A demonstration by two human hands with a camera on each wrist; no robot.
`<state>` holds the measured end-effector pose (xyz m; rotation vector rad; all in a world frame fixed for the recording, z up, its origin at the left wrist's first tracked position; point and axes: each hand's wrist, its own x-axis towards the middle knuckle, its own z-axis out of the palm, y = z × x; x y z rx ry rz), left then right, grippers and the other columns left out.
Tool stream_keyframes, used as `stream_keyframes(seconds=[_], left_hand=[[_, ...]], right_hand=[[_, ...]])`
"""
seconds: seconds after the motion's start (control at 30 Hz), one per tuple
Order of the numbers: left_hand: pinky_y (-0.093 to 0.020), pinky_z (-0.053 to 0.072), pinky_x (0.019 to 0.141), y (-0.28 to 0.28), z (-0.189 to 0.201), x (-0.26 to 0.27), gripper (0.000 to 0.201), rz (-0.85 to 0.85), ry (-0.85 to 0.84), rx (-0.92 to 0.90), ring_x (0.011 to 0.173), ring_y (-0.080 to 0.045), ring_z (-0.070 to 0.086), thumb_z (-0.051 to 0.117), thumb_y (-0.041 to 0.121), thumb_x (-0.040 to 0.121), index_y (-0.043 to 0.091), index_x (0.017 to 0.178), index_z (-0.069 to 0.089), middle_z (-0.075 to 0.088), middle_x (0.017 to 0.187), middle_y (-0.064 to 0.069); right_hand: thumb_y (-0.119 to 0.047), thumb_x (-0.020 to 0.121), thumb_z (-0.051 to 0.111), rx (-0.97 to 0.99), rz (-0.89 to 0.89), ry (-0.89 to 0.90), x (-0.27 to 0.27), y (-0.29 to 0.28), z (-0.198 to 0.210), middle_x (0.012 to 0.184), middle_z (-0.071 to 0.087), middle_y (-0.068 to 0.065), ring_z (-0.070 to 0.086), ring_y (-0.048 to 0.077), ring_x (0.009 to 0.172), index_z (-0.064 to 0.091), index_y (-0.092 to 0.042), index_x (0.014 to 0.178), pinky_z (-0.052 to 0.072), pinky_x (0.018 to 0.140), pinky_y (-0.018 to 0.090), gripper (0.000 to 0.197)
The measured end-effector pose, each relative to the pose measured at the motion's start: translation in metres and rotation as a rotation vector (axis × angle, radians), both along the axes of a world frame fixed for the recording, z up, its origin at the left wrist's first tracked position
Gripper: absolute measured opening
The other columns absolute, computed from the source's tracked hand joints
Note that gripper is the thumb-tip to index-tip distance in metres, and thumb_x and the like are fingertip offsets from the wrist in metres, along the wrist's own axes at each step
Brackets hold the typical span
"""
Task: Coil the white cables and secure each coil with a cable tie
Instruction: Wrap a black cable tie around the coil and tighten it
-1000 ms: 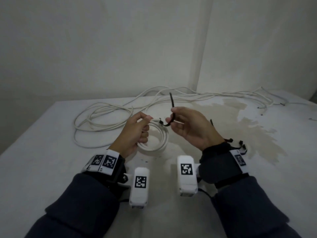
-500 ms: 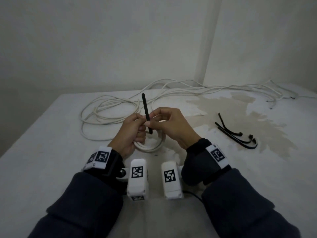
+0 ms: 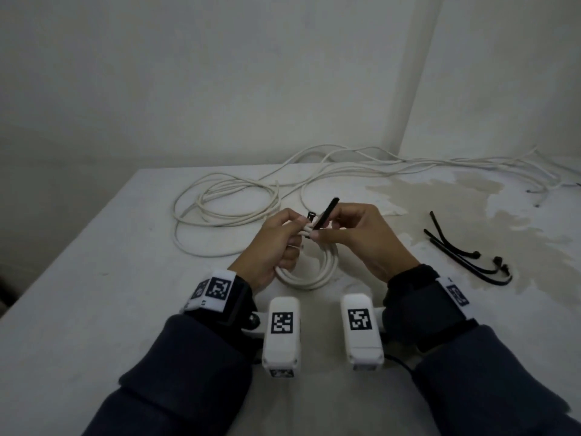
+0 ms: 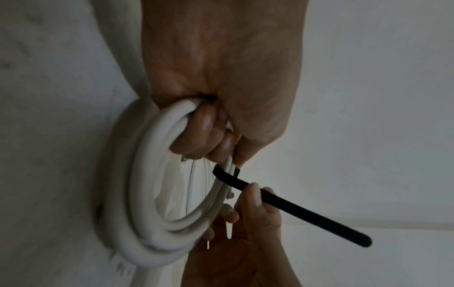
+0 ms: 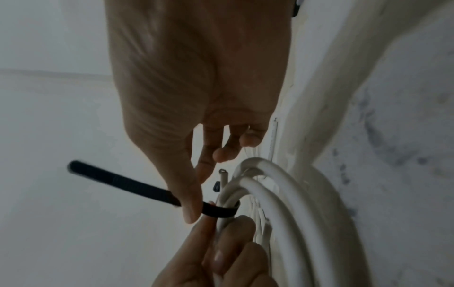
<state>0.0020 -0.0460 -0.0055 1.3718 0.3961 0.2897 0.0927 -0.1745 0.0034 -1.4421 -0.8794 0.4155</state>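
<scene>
Head view, coil: the white cable coil (image 3: 309, 272) sits at the centre of the white table (image 3: 78, 309), its lower arc near the tabletop, its upper part raised between both hands.
Left hand: the left hand (image 3: 270, 250) has its fingers curled round the bundled strands at the coil's 11 o'clock; thumb and fingertips clamp the strands together just beside the tie.
Left wrist view: the curled fingers (image 4: 203, 134) enclose the coil (image 4: 152, 203), and the black cable tie (image 4: 290, 207) passes across the strands directly below them.
Right hand: the right hand (image 3: 361, 243) pinches the cable tie (image 3: 325, 214) between thumb and forefinger; the free tail points toward 1 o'clock.
Right wrist view: the thumb (image 5: 186, 200) presses the tie (image 5: 218, 210) where it loops round the strands (image 5: 270, 194); the other fingers are loosely extended.
Tie head: a small black part shows above the strands at the left fingertips; whether the tail is threaded through it cannot be told.
Loose cables: uncoiled white cables (image 3: 226, 202) lie at 10 to 2 o'clock, well apart from the coil.
Spare ties: black cable ties (image 3: 465, 256) lie at 3 o'clock on a stained patch (image 3: 440, 196).
</scene>
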Motion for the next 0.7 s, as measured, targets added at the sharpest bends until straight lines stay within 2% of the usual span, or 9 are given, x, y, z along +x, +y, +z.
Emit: stream_keyframes(seconds=[0.1, 0.17, 0.23, 0.3, 0.37, 0.47, 0.5, 0.6, 0.7], left_hand=[[-0.009, 0.016, 0.033, -0.001, 0.0001, 0.0, 0.024, -0.011, 0.027, 0.018, 0.032, -0.002, 0.019, 0.041, 0.018, 0.101, 0.017, 0.077, 0.046, 0.028, 0.049, 0.006], [-0.009, 0.017, 0.032, -0.0011, -0.0004, 0.0008, 0.019, -0.005, 0.048, 0.027, 0.032, -0.002, 0.021, 0.042, 0.019, 0.1, 0.017, 0.081, 0.044, 0.03, 0.052, 0.004], [-0.009, 0.017, 0.032, -0.0006, -0.0012, 0.0021, 0.017, 0.004, 0.058, 0.029, 0.032, -0.003, 0.021, 0.043, 0.02, 0.1, 0.017, 0.084, 0.041, 0.031, 0.055, 0.001], [-0.009, 0.017, 0.032, -0.0002, -0.0018, 0.0033, 0.016, 0.01, 0.059, 0.031, 0.032, -0.003, 0.021, 0.044, 0.02, 0.099, 0.017, 0.084, 0.04, 0.031, 0.055, 0.001], [-0.01, 0.017, 0.032, 0.0, -0.0019, 0.0032, 0.015, 0.015, 0.055, 0.027, 0.032, -0.003, 0.022, 0.045, 0.02, 0.099, 0.017, 0.085, 0.041, 0.033, 0.051, 0.004], [-0.012, 0.016, 0.032, 0.0001, -0.0012, 0.0021, 0.018, 0.025, 0.031, 0.025, 0.033, -0.003, 0.022, 0.046, 0.019, 0.099, 0.016, 0.082, 0.04, 0.032, 0.046, 0.008], [-0.011, 0.016, 0.032, 0.0005, -0.0012, 0.0019, 0.02, 0.031, 0.023, 0.021, 0.033, -0.003, 0.021, 0.046, 0.019, 0.099, 0.017, 0.08, 0.04, 0.032, 0.046, 0.008], [-0.011, 0.014, 0.033, 0.0007, -0.0012, 0.0018, 0.024, 0.048, 0.013, 0.004, 0.033, -0.003, 0.02, 0.046, 0.017, 0.099, 0.017, 0.076, 0.039, 0.031, 0.045, 0.008], [-0.01, 0.013, 0.035, 0.0008, -0.0014, 0.0022, 0.026, 0.046, 0.002, -0.001, 0.034, -0.004, 0.019, 0.047, 0.017, 0.098, 0.018, 0.074, 0.038, 0.03, 0.045, 0.008]], right_hand=[[0.005, 0.066, 0.08, -0.015, 0.032, -0.04, 0.0017, -0.0001, -0.0019, 0.07, 0.063, -0.001, 0.045, 0.019, 0.07, 0.067, 0.01, 0.077, 0.041, 0.068, 0.025, 0.018], [0.007, 0.066, 0.08, -0.027, 0.063, -0.046, 0.0014, -0.0002, -0.0018, 0.068, 0.063, -0.005, 0.049, 0.019, 0.073, 0.068, 0.003, 0.073, 0.044, 0.072, 0.027, 0.014], [0.007, 0.066, 0.079, -0.024, 0.08, -0.046, 0.0014, -0.0001, -0.0025, 0.067, 0.063, -0.007, 0.053, 0.022, 0.076, 0.07, -0.009, 0.068, 0.046, 0.076, 0.032, 0.018], [0.007, 0.066, 0.079, -0.005, 0.082, -0.044, 0.0032, 0.0003, -0.0041, 0.067, 0.064, -0.008, 0.056, 0.021, 0.078, 0.07, -0.014, 0.067, 0.047, 0.078, 0.035, 0.022], [0.006, 0.066, 0.08, 0.005, 0.07, -0.051, 0.0049, 0.0006, -0.0059, 0.071, 0.065, -0.008, 0.058, 0.019, 0.08, 0.071, -0.012, 0.069, 0.047, 0.078, 0.031, 0.02], [0.005, 0.066, 0.081, -0.015, 0.017, -0.082, 0.0064, 0.0017, -0.0066, 0.092, 0.066, -0.004, 0.061, 0.009, 0.086, 0.071, 0.002, 0.078, 0.046, 0.071, 0.017, 0.015], [0.006, 0.066, 0.08, -0.021, 0.006, -0.073, 0.0068, 0.0019, -0.0068, 0.098, 0.067, -0.002, 0.062, 0.006, 0.087, 0.071, 0.005, 0.08, 0.048, 0.07, 0.016, 0.017], [0.007, 0.068, 0.078, -0.012, -0.017, -0.013, 0.0073, 0.0012, -0.0071, 0.098, 0.07, -0.003, 0.066, 0.002, 0.089, 0.072, 0.002, 0.083, 0.054, 0.077, 0.022, 0.017], [0.003, 0.068, 0.08, -0.048, -0.048, -0.047, 0.0092, 0.0021, -0.0087, 0.101, 0.069, -0.004, 0.063, 0.002, 0.096, 0.072, 0.001, 0.084, 0.048, 0.086, 0.026, 0.017]])
